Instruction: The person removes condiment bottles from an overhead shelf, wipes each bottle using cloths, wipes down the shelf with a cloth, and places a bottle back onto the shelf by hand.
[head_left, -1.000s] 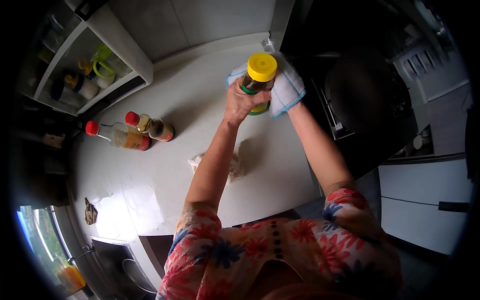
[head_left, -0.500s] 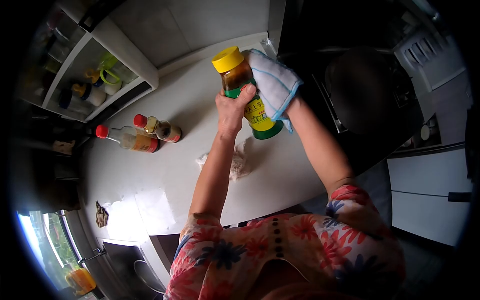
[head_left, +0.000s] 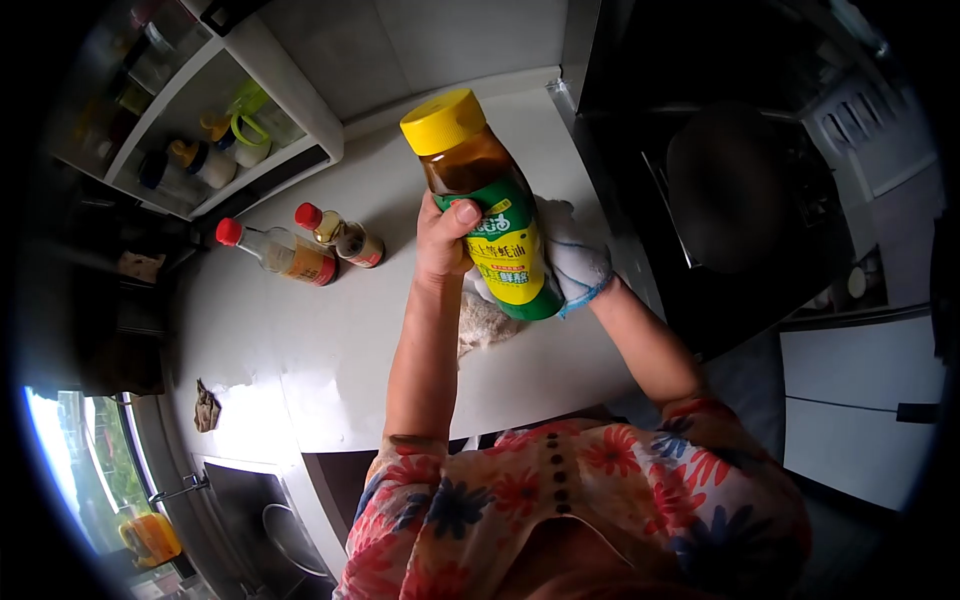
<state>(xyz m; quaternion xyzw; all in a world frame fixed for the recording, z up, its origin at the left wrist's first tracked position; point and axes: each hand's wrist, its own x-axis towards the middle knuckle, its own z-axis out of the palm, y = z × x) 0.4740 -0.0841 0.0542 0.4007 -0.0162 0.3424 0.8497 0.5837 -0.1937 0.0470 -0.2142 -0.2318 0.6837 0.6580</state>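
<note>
A large bottle (head_left: 505,240) with a yellow cap, dark contents and a green and yellow label is held up, tilted, above the counter. My left hand (head_left: 445,235) is closed round its left side, the thumb across the label. My right hand (head_left: 592,285) is behind the lower right of the bottle, mostly covered by a white cloth (head_left: 578,262) with blue edging; its fingers are hidden. Below the bottle a crumpled pale cloth (head_left: 485,322) lies on the counter (head_left: 350,370).
Two red-capped bottles, a larger one (head_left: 285,252) and a smaller one (head_left: 350,240), are on the counter at left. A cabinet (head_left: 325,130) with jars is at upper left. A dark round pan (head_left: 730,190) is on the stove at right. A small brown rag (head_left: 206,408) lies lower left.
The bottle has come closer and lower, its label now turned into view. My right hand and the white cloth have moved down behind its lower part. My left hand still grips it.
</note>
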